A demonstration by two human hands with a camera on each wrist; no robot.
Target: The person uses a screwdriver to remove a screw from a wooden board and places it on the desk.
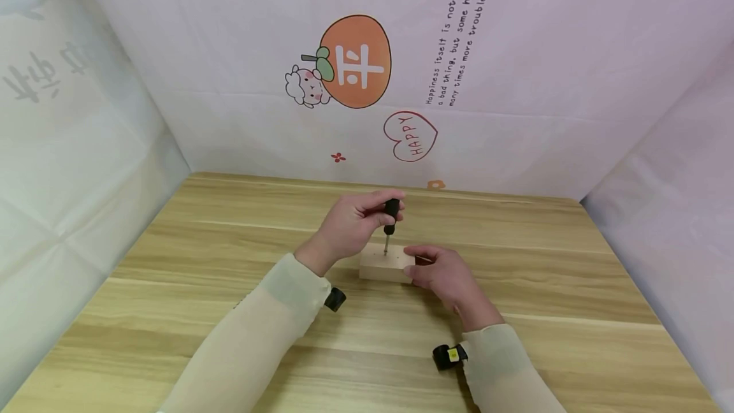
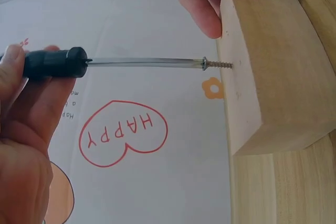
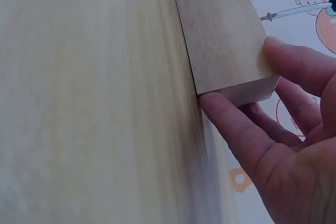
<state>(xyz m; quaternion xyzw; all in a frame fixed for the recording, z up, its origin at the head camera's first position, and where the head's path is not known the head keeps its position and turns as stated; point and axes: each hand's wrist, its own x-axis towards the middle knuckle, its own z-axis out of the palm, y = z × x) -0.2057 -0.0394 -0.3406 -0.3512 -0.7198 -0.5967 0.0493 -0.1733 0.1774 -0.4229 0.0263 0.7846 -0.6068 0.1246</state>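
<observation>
While the left hand (image 1: 354,225) grips a black-handled, silver-shafted screwdriver (image 2: 81,61) between curled fingers and thumb, the right hand (image 1: 448,274) holds the right end of a pale, rectangular wooden block (image 1: 383,270), its thumb and fingers bent around that end. The block lies flat on a light wood-grain worktop (image 1: 527,247), roughly midway between the left and right edges and fairly close to the far edge.

Near the middle of the block's top face stands a small metal screw (image 2: 218,64), its tip in the wood and much of its thread exposed. The screwdriver is nearly upright, its tip meeting the screw's head. A small mark shows in the wood on either side of the screw.

Both forearms wear cream sleeves (image 1: 237,343), and a small black device (image 1: 334,299) sits at each wrist. Beyond the worktop's far edge hangs a white printed cloth (image 1: 246,69) with an orange fruit drawing and a red heart reading "HAPPY".
</observation>
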